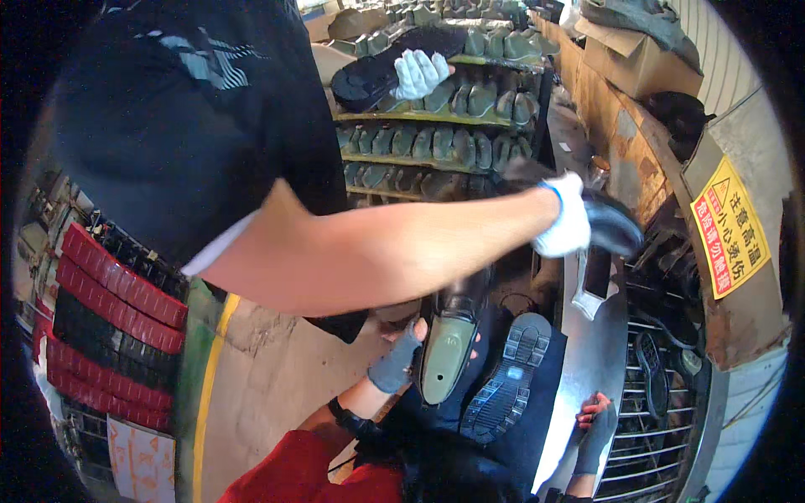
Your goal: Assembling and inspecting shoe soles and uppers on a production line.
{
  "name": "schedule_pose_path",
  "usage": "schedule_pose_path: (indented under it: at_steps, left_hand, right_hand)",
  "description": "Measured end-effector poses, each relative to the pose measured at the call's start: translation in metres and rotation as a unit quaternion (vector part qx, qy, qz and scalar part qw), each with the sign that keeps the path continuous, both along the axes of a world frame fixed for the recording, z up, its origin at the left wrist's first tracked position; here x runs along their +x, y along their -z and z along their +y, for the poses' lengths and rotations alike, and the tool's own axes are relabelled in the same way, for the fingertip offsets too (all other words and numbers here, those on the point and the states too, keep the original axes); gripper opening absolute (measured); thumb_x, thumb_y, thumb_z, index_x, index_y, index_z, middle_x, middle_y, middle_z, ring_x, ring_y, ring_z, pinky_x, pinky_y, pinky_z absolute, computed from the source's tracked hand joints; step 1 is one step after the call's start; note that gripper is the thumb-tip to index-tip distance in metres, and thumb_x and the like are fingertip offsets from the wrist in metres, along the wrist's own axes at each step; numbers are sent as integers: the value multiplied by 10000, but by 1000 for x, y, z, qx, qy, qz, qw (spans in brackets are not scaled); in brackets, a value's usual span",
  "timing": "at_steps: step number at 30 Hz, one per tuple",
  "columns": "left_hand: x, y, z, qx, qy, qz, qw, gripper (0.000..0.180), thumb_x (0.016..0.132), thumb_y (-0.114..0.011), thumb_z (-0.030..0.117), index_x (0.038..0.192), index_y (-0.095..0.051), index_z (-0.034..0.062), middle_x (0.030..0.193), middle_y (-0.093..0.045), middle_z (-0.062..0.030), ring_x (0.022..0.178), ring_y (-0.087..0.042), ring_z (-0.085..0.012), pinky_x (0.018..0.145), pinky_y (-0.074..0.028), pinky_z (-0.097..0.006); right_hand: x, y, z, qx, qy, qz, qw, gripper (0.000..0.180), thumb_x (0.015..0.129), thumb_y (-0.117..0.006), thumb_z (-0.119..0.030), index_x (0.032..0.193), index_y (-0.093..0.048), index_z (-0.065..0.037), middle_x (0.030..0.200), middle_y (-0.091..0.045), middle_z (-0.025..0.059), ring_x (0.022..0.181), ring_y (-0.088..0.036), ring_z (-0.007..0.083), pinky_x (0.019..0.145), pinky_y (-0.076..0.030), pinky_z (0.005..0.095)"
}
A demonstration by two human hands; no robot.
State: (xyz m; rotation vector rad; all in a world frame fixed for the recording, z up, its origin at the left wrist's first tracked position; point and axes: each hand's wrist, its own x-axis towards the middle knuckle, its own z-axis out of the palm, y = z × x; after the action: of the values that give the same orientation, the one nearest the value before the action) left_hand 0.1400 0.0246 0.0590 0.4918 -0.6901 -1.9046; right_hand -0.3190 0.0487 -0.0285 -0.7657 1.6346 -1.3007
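My left hand (394, 362), in a grey fingerless glove, is closed around a black shoe upper (464, 295) with a green shoe last (447, 360) in it. The thumb lies along its left side and fingertips show at the right. Beside it, on dark cloth over my lap, lies a black shoe sole (510, 377), tread up. My right hand (596, 426), gloved alike, rests by the metal bench (579, 369), fingers loosely bent and apart, with nothing visible in them. A co-worker's white-gloved hand (563, 216) grips a blurred black shoe (614, 228); their other glove (419, 74) holds a black sole (365, 84).
The co-worker's forearm (419, 251) crosses in front of me. Shelves of green lasts (436, 144) stand behind. Right of the bench is a metal grille (650, 453) with a dark sole (651, 373). A yellow warning sign (728, 226) hangs right; red slatted parts (117, 285) stand left.
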Motion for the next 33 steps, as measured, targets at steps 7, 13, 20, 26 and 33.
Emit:
schedule_pose_path:
  at_steps: [7, 13, 20, 26, 33]
  left_hand:
    - [-87, 6, 30, -77, -108, -137, 982, 919, 966, -594, 652, 1570, -330, 12, 1490, -507, -176, 1315, -553, -286, 1056, -537, -439]
    - [-109, -32, 31, -332, -86, -528, 777, 753, 1082, -506, 455, 1616, -263, -16, 1630, -362, -190, 1479, -378, -239, 1109, -463, -435]
    - [-9, -102, -86, -309, -355, -767, 436, 391, 1036, -608, 321, 1254, -677, 5, 1183, -728, -155, 1097, -697, -280, 984, -534, -394]
    - [-3, -138, -144, -320, -118, -885, 316, 329, 1020, -597, 292, 1211, -686, 38, 1163, -721, -119, 1073, -701, -262, 938, -548, -394]
    - [-135, -133, -192, -547, 140, -799, 205, 264, 1001, -585, 257, 1160, -696, 78, 1140, -712, -76, 1045, -705, -241, 885, -565, -394]
  right_hand:
    - [110, -108, 19, -121, -328, -35, 936, 630, 892, -754, -198, 1454, -545, -6, 1271, -636, 117, 1059, -630, 173, 873, -531, 333]
    - [106, -147, 31, 60, -269, -308, 911, 704, 840, -839, -233, 1436, -530, -23, 1229, -667, 123, 1069, -660, 223, 910, -539, 354]
    - [-29, -115, 100, 140, -210, -103, 962, 767, 875, -785, -450, 1450, -539, -5, 1270, -672, 243, 1147, -660, 416, 1021, -526, 500]
    - [-53, -114, 151, 245, -278, 386, 845, 826, 809, -838, -463, 1418, -561, 21, 1223, -692, 285, 1134, -665, 471, 1000, -532, 498]
    - [-29, -121, 142, 180, -175, 335, 908, 841, 804, -848, -396, 1461, -520, 15, 1345, -624, 313, 1270, -603, 440, 1058, -490, 462]
